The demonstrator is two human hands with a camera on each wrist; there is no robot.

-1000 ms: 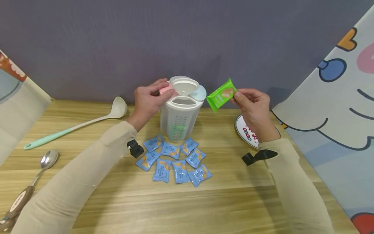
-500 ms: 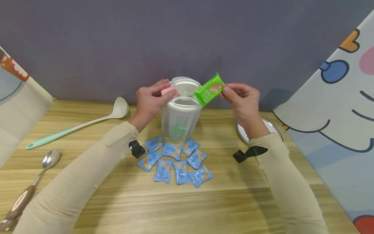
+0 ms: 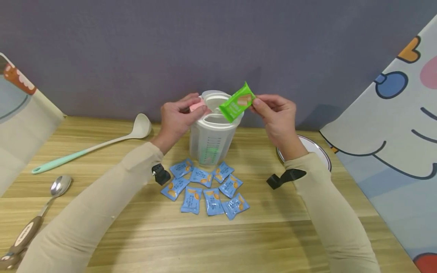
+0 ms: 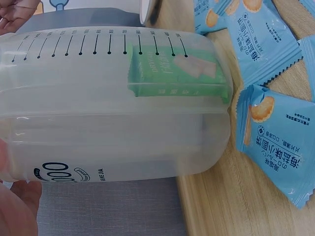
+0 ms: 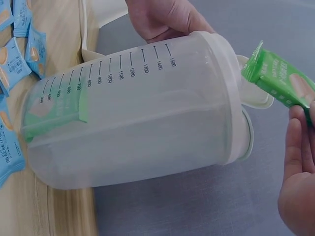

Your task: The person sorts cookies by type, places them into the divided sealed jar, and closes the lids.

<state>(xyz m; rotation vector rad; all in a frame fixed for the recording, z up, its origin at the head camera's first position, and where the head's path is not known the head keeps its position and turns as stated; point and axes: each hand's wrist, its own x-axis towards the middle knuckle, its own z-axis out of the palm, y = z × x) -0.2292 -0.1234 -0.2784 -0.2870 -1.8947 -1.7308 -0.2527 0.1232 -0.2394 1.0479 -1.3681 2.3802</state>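
A clear plastic storage container [image 3: 213,142] with measuring marks stands upright against the grey backdrop. Its white lid has a flap raised over one opening. My left hand [image 3: 179,117] grips the lid's pink flap [image 3: 198,107] between thumb and fingers. Just above the opening, a green snack packet [image 3: 237,102] hangs tilted, pinched at one end by my right hand [image 3: 276,117]. Through the wall, another green packet [image 4: 177,73] shows at the container's bottom. Several blue biscuit packets [image 3: 213,201] lie in front of the container. In the right wrist view the held packet [image 5: 280,78] is apart from the lid.
To the left lie a white ladle [image 3: 92,148] with a mint handle end and a metal spoon [image 3: 59,186] with a brown handle. A white plate [image 3: 315,149] sits partly hidden behind my right wrist. Printed panels [image 3: 406,132] border the wooden table on both sides.
My right hand has carried the green packet leftward, from beside the container to over its lid opening. The left hand keeps its grip on the lid.
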